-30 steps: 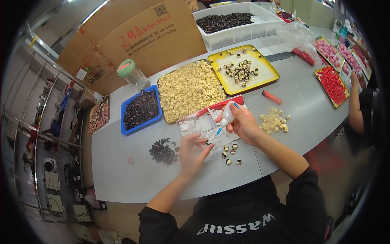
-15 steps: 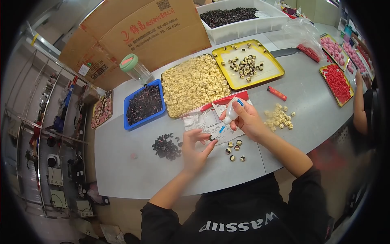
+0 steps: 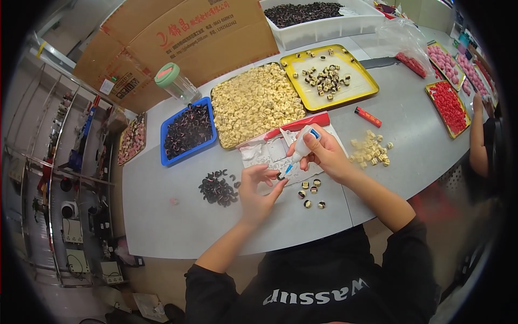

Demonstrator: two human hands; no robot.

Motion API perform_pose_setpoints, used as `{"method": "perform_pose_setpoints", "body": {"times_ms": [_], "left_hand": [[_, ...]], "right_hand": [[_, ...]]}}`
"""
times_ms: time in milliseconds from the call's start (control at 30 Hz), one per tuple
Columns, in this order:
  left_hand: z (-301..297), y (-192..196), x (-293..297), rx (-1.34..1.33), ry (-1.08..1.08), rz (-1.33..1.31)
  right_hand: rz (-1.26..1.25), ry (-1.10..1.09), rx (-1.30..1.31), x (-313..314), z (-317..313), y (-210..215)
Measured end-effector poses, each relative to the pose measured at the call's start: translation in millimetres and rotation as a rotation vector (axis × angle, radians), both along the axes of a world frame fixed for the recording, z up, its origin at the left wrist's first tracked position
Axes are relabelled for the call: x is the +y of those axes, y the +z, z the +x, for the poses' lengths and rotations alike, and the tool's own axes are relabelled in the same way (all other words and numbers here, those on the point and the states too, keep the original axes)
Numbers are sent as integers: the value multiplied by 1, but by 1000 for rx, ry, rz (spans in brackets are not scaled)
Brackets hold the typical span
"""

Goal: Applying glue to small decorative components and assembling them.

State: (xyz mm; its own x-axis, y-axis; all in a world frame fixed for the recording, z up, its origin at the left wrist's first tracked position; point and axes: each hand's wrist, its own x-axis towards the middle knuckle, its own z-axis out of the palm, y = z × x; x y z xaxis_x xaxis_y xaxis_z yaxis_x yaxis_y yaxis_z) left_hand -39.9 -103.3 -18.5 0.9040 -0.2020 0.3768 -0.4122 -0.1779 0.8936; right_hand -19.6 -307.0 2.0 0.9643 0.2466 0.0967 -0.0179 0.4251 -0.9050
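Observation:
Between its thumb and fingertips, my left hand pinches a small dark curved piece. My right hand is wrapped round a white squeeze bottle with a blue needle tip, tilted down. The tip ends at or just beside the dark piece; whether they touch cannot be made out. Under both hands lies a stained white sheet. A pile of dark curved pieces is left of my left hand. Several cream beads with dark bands lie below my right hand, and plain cream beads to its right.
Behind the sheet stand a blue tray of dark pieces, a tray of cream beads and a yellow tray of banded beads. A lidded jar, a cardboard box and a white bin stand farther back. Another person's arm is at right.
The bottle's blue tip has come closer to the dark piece in my left hand. The whole view has shifted slightly. Both hands keep their grips.

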Motion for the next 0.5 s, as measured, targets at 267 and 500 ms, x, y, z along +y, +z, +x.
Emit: {"method": "perform_pose_setpoints", "body": {"times_ms": [267,500], "left_hand": [[2,-3,0,-71,17,1],[1,-2,0,-66,7,-7]], "right_hand": [[-49,-1,-13,1,0,1],[-61,-10,-15,1,0,1]]}}
